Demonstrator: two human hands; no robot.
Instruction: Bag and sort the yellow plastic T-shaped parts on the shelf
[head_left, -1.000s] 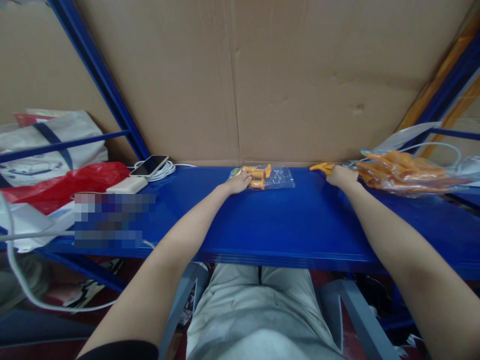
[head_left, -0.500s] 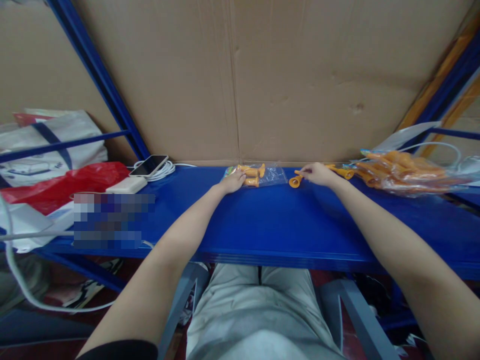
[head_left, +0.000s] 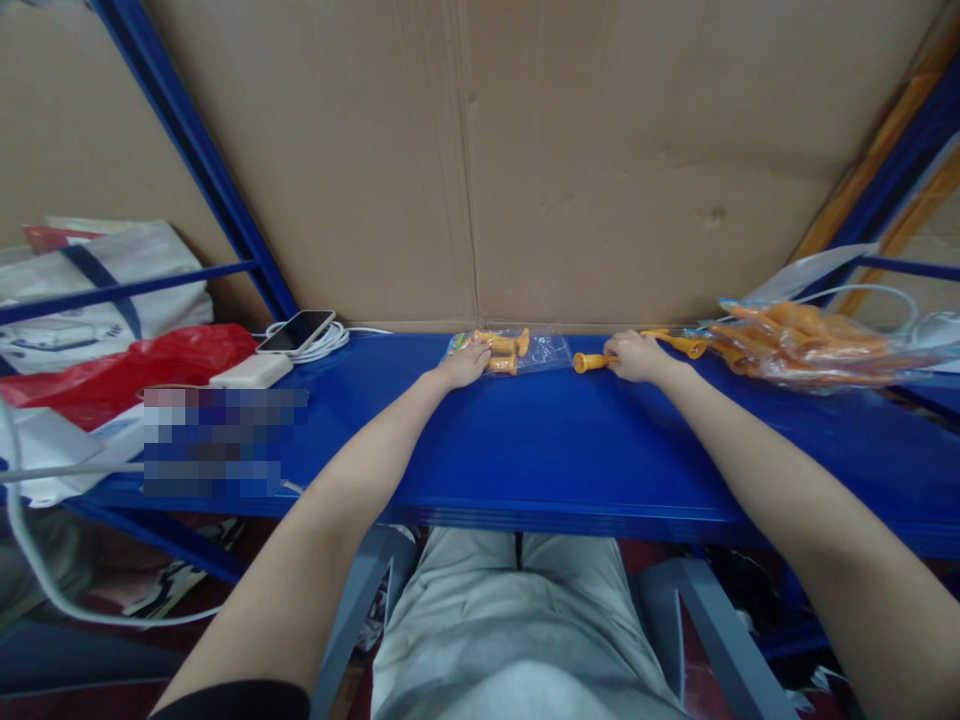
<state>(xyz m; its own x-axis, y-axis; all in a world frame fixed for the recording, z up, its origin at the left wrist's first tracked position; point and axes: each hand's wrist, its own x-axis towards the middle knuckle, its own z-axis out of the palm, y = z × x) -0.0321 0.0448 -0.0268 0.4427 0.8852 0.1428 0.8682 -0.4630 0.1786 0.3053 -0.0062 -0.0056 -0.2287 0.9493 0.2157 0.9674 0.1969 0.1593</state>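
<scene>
My left hand (head_left: 465,364) is closed on the left end of a clear plastic bag (head_left: 549,350), which lies flat at the back of the blue table. Orange horn-shaped pieces (head_left: 505,362), looking like toy trumpets, show inside the bag. My right hand (head_left: 636,357) grips the narrow end of another orange toy trumpet (head_left: 589,363). Its flared end points left, toward the bag, close above the tabletop. My fingers hide the rest of it. A loose orange toy trumpet (head_left: 682,344) lies just right of my right hand.
Bagged orange trumpets (head_left: 810,345) are piled at the right. At the left are a phone (head_left: 298,331) on a coiled white cable (head_left: 322,345), a white box (head_left: 252,373), a red plastic bag (head_left: 172,365) and a canvas bag (head_left: 150,275). A cardboard wall (head_left: 480,180) stands behind the blue table (head_left: 517,450).
The toy trumpet in my right hand has turned, its flared end swinging from facing me to pointing left. My right hand has shifted slightly. My left hand has stayed on the bag.
</scene>
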